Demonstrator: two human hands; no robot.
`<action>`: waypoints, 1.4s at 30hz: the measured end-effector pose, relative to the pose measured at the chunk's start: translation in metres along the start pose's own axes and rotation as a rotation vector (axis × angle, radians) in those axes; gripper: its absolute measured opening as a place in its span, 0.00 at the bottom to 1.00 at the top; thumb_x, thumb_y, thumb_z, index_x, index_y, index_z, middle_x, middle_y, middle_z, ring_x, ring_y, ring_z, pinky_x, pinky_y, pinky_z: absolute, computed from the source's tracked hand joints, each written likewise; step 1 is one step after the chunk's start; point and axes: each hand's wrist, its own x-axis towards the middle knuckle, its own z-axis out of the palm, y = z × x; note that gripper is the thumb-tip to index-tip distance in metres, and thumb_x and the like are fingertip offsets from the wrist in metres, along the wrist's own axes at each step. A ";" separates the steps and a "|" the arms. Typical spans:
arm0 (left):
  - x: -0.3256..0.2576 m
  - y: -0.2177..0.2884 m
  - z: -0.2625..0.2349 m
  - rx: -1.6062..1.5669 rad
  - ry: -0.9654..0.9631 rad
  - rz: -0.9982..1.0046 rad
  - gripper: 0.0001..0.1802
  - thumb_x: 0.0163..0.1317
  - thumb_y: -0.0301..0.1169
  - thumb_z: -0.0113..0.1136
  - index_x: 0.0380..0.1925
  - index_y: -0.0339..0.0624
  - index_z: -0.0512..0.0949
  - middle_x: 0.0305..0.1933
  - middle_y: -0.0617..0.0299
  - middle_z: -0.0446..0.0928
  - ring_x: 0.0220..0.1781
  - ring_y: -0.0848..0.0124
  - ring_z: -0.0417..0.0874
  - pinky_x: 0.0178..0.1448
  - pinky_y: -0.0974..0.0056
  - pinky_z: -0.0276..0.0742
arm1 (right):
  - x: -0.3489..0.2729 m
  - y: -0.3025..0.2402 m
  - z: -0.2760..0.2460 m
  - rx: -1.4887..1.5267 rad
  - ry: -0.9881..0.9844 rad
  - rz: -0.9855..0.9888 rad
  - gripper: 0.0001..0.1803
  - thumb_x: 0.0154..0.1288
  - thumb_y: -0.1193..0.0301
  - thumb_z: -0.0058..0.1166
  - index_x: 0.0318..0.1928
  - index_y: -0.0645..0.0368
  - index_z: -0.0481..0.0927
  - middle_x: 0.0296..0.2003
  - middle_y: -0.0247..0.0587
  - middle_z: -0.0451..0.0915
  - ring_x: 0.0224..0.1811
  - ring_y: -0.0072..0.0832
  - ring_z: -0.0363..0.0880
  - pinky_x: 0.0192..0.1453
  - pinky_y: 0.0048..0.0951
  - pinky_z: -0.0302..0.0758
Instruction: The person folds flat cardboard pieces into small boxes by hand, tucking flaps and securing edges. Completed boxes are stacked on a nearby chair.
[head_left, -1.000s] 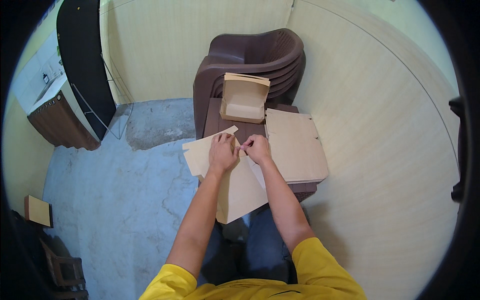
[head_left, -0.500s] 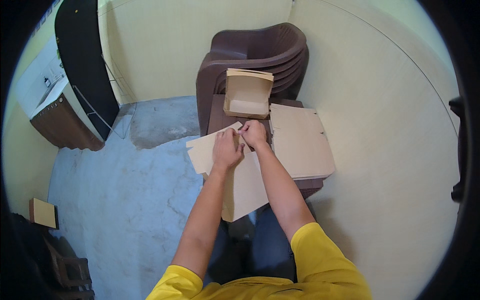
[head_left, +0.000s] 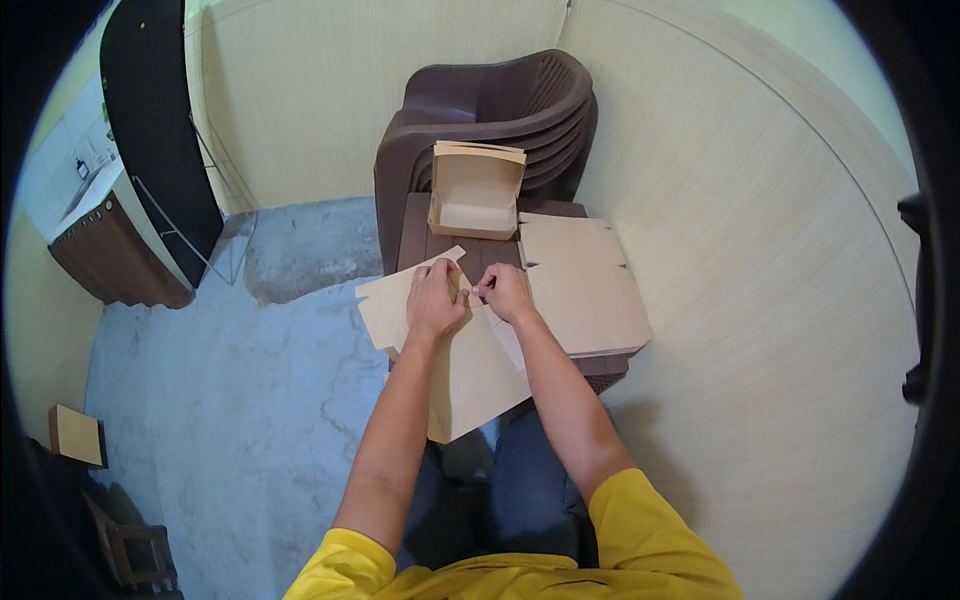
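Evenly matte, creased cardboard (head_left: 478, 368), left fingers (head_left: 441, 271) curved on it, grip unclear, right fingers (head_left: 489, 281) pinched together.

Tan cardboard (head_left: 475, 375) — brown table (head_left: 416, 238) — yellow shirt (head_left: 655, 530).

Free room left, box (head_left: 477, 186) beyond fingers (head_left: 492, 277)

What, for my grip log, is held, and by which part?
The cardboard blank, by its far end, in the left hand; right hand: cannot tell.
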 end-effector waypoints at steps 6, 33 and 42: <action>0.003 -0.007 0.001 0.017 -0.020 0.036 0.29 0.58 0.35 0.78 0.58 0.43 0.77 0.56 0.47 0.82 0.65 0.46 0.79 0.70 0.47 0.77 | 0.040 -0.014 0.028 -0.057 0.053 0.140 0.12 0.57 0.68 0.83 0.35 0.58 0.91 0.36 0.49 0.92 0.43 0.47 0.93 0.51 0.47 0.86; 0.014 0.016 -0.029 0.152 -0.010 -0.107 0.31 0.61 0.39 0.78 0.61 0.41 0.79 0.58 0.48 0.86 0.67 0.49 0.83 0.76 0.46 0.74 | 0.003 -0.023 -0.031 -0.272 -0.292 -0.173 0.15 0.59 0.71 0.80 0.47 0.50 0.92 0.53 0.40 0.85 0.64 0.46 0.79 0.70 0.46 0.77; -0.073 -0.111 -0.087 -0.442 0.361 -0.686 0.30 0.61 0.27 0.73 0.65 0.45 0.81 0.61 0.51 0.87 0.68 0.45 0.82 0.71 0.49 0.80 | -0.017 -0.034 -0.018 -0.235 -0.236 -0.135 0.19 0.66 0.74 0.72 0.56 0.44 0.93 0.56 0.39 0.81 0.64 0.44 0.75 0.68 0.44 0.76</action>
